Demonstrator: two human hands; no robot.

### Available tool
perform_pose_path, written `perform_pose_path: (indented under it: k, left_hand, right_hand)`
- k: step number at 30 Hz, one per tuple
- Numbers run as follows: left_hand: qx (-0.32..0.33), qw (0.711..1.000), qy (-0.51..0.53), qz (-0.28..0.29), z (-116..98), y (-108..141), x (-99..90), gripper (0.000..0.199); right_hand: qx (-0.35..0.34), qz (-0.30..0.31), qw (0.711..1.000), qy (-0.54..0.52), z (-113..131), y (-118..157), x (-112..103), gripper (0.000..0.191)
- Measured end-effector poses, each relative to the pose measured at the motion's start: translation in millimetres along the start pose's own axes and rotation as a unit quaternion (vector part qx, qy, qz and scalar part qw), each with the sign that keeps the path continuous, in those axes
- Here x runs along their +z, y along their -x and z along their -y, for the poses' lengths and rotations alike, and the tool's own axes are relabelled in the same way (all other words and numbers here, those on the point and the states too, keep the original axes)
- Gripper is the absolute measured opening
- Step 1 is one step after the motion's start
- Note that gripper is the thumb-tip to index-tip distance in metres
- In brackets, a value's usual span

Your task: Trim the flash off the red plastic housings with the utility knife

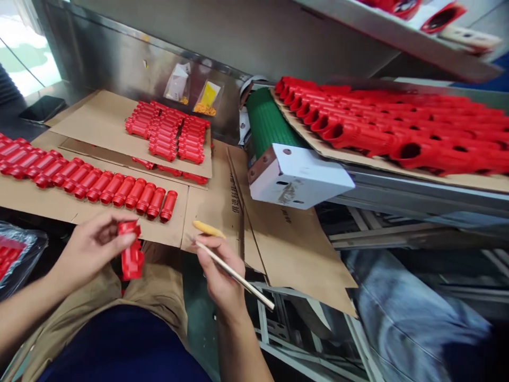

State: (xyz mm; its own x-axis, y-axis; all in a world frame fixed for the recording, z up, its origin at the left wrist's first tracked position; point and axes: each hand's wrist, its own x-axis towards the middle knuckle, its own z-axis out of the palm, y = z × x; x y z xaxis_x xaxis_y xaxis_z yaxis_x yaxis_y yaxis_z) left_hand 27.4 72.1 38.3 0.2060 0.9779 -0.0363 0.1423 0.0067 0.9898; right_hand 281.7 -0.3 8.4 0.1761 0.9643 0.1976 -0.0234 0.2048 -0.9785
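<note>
My left hand [93, 246] is closed around a red plastic tubular part [131, 252], held upright above my lap and slightly blurred. In my right hand [225, 273] is a thin pale stick [236, 276], gripped between thumb and fingers and slanting down to the right. A yellow cover [209, 229], like a finger cot, sits on the right index finger. The stick's upper end is too blurred to make out and is apart from the red part. Beyond my left hand, a row of red tubular parts [124, 191] lies on cardboard [169, 231].
More red parts [163, 135] fill a cardboard sheet [91, 116] behind the row. A green conveyor belt [270, 119] with a white end bracket [298, 178] carries many red fittings [369, 132]. Two small bags [209, 98] hang on the metal wall. Another person's jeans [413, 307] show at right.
</note>
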Motion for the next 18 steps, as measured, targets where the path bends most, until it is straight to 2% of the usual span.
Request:
perform_pose_path:
  k: [1,2,3,6,8,10,12,14,18]
  left_hand:
    - [0.039,0.993,-0.108,0.036,-11,-22,8.1,0.039]
    - [0.083,0.968,-0.225,0.068,-20,-45,20.1,0.037]
    - [0.117,0.926,-0.342,0.110,-29,-67,35.3,0.035]
    - [0.143,0.876,-0.436,0.149,-37,-114,87.4,0.022]
    - [0.138,0.852,-0.481,0.153,-30,-128,115.0,0.013]
    - [0.136,0.830,-0.521,0.144,-22,-132,129.3,0.012]
    - [0.150,0.815,-0.544,0.128,-19,-137,129.3,0.024]
    - [0.178,0.804,-0.557,0.107,-25,-149,116.1,0.032]
    - [0.199,0.781,-0.592,0.003,-46,-199,62.7,0.027]
  right_hand:
    - [-0.009,-0.055,0.998,0.032,0,1,-2,0.018]
    - [-0.018,-0.093,0.995,0.037,0,3,-3,0.018]
    - [-0.029,-0.114,0.993,0.025,0,5,-2,0.019]
    - [-0.056,-0.139,0.989,0.008,0,15,-1,0.020]
    - [-0.064,-0.149,0.987,0.018,1,21,-4,0.018]
    - [-0.063,-0.158,0.985,0.033,2,26,-10,0.016]
    - [-0.059,-0.162,0.984,0.043,1,27,-17,0.014]
    - [-0.055,-0.156,0.985,0.046,-1,27,-23,0.012]
    - [-0.047,-0.149,0.987,0.044,-10,19,-27,0.012]
